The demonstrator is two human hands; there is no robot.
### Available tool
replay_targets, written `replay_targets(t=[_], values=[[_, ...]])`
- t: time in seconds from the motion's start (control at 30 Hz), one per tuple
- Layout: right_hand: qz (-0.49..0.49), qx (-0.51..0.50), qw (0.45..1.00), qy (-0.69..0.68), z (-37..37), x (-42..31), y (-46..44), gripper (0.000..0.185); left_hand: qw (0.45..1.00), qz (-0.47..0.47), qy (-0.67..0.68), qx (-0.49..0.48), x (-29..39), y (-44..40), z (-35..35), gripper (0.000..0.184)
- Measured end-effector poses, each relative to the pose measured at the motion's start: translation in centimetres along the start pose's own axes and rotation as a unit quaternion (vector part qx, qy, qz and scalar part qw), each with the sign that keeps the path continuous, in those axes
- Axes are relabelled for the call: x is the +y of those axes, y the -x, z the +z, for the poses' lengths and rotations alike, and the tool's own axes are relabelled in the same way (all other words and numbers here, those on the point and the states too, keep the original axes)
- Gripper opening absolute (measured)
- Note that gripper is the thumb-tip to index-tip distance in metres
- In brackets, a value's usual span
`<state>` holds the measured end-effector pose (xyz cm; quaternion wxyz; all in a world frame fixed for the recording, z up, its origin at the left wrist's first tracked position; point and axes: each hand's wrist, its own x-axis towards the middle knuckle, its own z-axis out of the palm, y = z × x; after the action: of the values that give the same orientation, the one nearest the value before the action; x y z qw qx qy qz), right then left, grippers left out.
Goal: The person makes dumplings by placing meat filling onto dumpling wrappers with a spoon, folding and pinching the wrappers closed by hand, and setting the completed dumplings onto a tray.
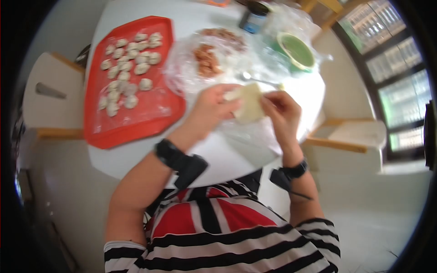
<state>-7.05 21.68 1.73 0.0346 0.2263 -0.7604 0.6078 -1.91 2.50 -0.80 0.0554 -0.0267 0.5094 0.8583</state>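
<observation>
A pale, flat square wrapper is held up between my two hands above the table. My left hand grips its left side, fingers partly behind it. At its upper right edge, the fingers of my right hand are pinched on the wrapper. Just beyond my hands, reddish-brown filling lies in a clear plastic bag. A spoon rests to the right of the filling. Under my hands is a sheet of clear plastic, partly hidden.
On the left, a red tray holds several white dumplings. Toward the back right stand a green bowl and a dark jar beside crumpled plastic. Chairs flank the white table.
</observation>
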Motion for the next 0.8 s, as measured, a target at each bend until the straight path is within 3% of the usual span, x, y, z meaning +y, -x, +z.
replay_targets(t=[0.13, 0.17, 0.2, 0.23, 0.27, 0.37, 0.8], values=[[0.025, -0.009, 0.999, -0.035, 0.1, 0.1, 0.2, 0.006, 0.972, 0.191, -0.122, 0.060, -1.6, -0.6, -0.1, 0.037], [0.025, -0.015, 0.999, -0.036, 0.2, -0.1, 0.2, 0.006, 0.969, 0.195, -0.129, 0.075, -1.0, -0.1, -0.2, 0.037], [0.026, -0.016, 0.999, -0.032, 0.2, -0.3, 0.3, 0.006, 0.904, 0.299, -0.275, 0.135, -0.1, 0.3, 0.1, 0.031], [0.036, -0.020, 0.999, -0.030, 0.2, -0.4, 0.3, 0.006, 0.804, 0.389, -0.409, 0.185, 0.6, 0.6, 0.5, 0.026], [0.035, -0.020, 0.999, -0.030, 0.4, -0.5, 0.2, 0.006, 0.804, 0.390, -0.409, 0.185, 1.1, 0.8, 0.6, 0.026], [0.007, -0.024, 0.999, -0.039, 1.0, -0.9, 0.4, 0.007, 0.975, 0.184, -0.110, 0.064, 1.1, 0.7, 0.8, 0.018], [0.025, -0.109, 0.992, -0.065, 0.6, -2.0, 0.6, 0.018, 0.997, 0.079, 0.015, 0.016, 0.9, 0.8, 1.0, 0.024]])
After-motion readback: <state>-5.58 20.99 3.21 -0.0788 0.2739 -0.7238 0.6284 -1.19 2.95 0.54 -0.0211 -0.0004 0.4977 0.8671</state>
